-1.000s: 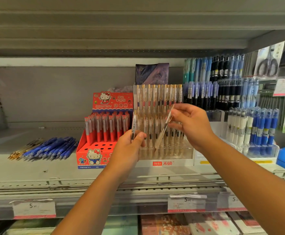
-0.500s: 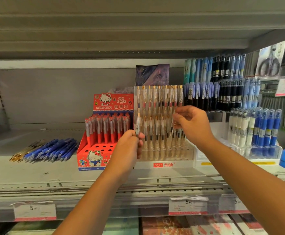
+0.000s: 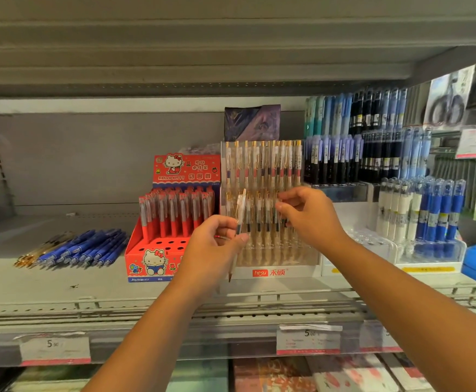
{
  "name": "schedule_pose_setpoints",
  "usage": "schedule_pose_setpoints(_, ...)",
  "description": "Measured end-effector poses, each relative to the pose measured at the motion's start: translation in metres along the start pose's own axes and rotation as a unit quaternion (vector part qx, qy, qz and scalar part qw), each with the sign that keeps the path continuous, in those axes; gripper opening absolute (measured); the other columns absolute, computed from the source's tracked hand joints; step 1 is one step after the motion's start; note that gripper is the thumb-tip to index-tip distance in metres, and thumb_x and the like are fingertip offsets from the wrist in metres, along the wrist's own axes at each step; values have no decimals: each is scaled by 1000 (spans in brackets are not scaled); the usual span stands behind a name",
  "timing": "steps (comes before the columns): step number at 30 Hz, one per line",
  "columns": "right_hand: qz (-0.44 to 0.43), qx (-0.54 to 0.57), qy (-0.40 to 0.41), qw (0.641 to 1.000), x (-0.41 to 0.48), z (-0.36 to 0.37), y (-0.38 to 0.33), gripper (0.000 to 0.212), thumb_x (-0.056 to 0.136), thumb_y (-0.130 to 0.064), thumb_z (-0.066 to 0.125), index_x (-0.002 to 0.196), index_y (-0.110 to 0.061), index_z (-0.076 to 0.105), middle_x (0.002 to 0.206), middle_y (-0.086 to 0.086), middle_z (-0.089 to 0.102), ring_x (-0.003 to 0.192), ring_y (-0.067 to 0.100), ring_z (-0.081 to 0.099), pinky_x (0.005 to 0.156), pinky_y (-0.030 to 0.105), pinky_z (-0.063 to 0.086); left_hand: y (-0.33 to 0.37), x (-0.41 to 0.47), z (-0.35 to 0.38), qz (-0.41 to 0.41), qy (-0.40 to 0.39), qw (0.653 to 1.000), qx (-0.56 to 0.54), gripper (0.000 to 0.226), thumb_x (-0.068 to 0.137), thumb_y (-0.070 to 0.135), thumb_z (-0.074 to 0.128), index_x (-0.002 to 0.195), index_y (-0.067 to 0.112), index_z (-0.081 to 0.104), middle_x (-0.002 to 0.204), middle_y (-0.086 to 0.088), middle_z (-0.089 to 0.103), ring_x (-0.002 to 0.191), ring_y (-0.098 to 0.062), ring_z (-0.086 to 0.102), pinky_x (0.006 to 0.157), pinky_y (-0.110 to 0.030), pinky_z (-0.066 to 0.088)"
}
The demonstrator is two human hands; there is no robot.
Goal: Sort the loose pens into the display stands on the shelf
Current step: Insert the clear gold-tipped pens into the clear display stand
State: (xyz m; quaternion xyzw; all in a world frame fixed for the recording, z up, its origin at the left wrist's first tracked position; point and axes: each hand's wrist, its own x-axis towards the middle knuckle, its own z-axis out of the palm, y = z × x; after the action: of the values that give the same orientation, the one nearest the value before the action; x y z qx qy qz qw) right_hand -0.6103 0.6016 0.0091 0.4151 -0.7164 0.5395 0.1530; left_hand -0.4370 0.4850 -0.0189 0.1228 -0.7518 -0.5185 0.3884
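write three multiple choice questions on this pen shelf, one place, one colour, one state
1. Where do the loose blue pens lie? A) left of the Hello Kitty stand B) inside the clear stand C) on the shelf below
2. What colour is the Hello Kitty stand? A) green B) red C) yellow
3. What is the left grip doing? A) resting flat B) pointing C) pinching a clear pen
1 A, they lie flat beside it; 2 B, its front is red; 3 C, thumb and finger pinch the barrel.

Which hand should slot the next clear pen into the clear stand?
Left. The left hand pinches a clear pen beside the clear stand; the right hand is at its lower row, no loose pen visible.
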Motion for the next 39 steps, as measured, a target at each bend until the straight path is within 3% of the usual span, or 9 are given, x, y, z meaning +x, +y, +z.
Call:
schedule_pose_setpoints(3,-37,-72,21,997,-4,-1,0,12,90,-29,68,102,-26,67,86,-15,63,79,-2,58,67,8,46,0,0,0,11,2,1000,1,18,85,19,76,98,26,65,83,5,62,75,-7,59,74,-24,57)
schedule_pose_setpoints(6,-66,-97,58,991,-11,0,-6,21,92,-33,64,111,-23,65,99,-6,59,82,3,55,74,14,44,2,0,2,21,7,1000,10,19,83,18,78,95,26,65,80,5,61,68,-3,56,67,-16,54)
schedule_pose_setpoints(8,-74,-23,64,995,-16,0,-16,14,93,-33,62,102,-22,64,95,-5,60,80,3,56,69,14,45,3,0,5,30,8,999,21,21,81,15,79,93,24,65,79,4,60,63,1,54,61,-12,50)
schedule_pose_setpoints(12,-20,186,-27,982,-26,2,-41,18,89,-29,69,92,-14,62,84,4,65,75,20,67,62,36,59,4,1,10,56,14,997,51,25,77,14,82,90,25,63,77,3,60,59,-1,51,58,-13,48)
schedule_pose_setpoints(19,47,264,-18,963,-25,5,-50,21,81,-4,77,95,-10,62,86,8,63,72,18,69,61,32,61,12,6,22,141,51,980,133,31,73,14,85,85,26,59,75,5,59,60,-2,51,58,-13,44)
schedule_pose_setpoints(24,49,262,3,964,-17,-8,-42,19,83,-2,74,98,-10,65,85,6,64,71,15,70,63,30,60,21,16,26,230,33,930,283,49,69,45,84,104,29,55,95,19,47,85,1,45,75,-12,36)
schedule_pose_setpoints(31,12,206,82,975,-1,-28,-26,20,85,-6,73,99,-18,65,92,2,67,82,13,69,62,25,59,32,50,25,275,-17,832,482,95,67,61,80,144,33,33,143,1,41,132,-22,36,108,-43,30)
schedule_pose_setpoints(34,11,178,109,978,6,-33,-19,21,87,-9,72,106,-12,65,96,2,68,87,15,68,69,33,62,27,63,30,269,-36,792,547,101,69,62,78,149,36,22,154,2,34,141,-25,31,114,-50,24)
schedule_pose_setpoints(39,7,114,117,987,13,-35,-12,24,88,-10,69,111,-13,64,99,0,68,90,14,67,78,40,60,14,74,34,264,-48,775,572,98,72,61,75,151,38,20,154,4,38,141,-26,34,115,-50,23)
